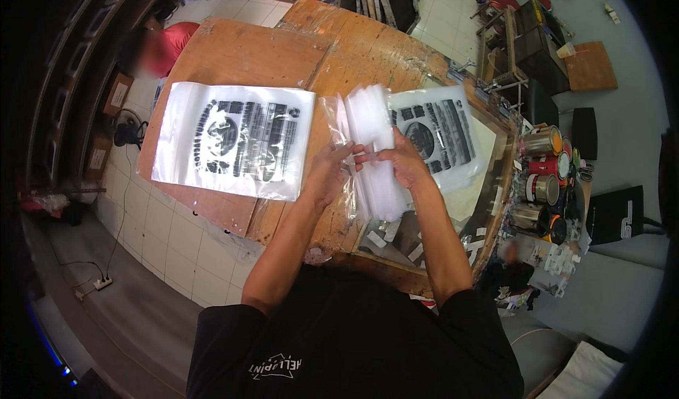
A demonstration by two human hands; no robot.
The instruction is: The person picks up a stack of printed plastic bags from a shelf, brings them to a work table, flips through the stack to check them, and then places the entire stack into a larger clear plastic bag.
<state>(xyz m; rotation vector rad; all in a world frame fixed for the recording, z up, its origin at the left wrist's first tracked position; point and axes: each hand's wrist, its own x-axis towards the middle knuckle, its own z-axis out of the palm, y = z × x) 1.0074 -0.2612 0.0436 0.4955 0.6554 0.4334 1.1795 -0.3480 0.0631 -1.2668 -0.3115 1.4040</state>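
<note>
A bundle of clear plastic bags [371,112] stands fanned and bent between my hands, over the middle of the wooden table. My right hand [409,164] is closed on its right side, with the thumb toward the far end. My left hand [329,172] pinches the loose plastic at the left side, and its fingertips come close to those of the right. To the left lies a neat stack of printed plastic bags [237,144] with black print. More printed plastic sheets [438,134] lie to the right, partly behind the bundle and my right hand.
The worn wooden table [283,52] has a glass panel [481,180] at its right. Paint cans [543,189] crowd beyond the right edge. A person in red [173,45] is at the far left, near dark shelves [67,81]. A power strip [102,284] lies on the floor.
</note>
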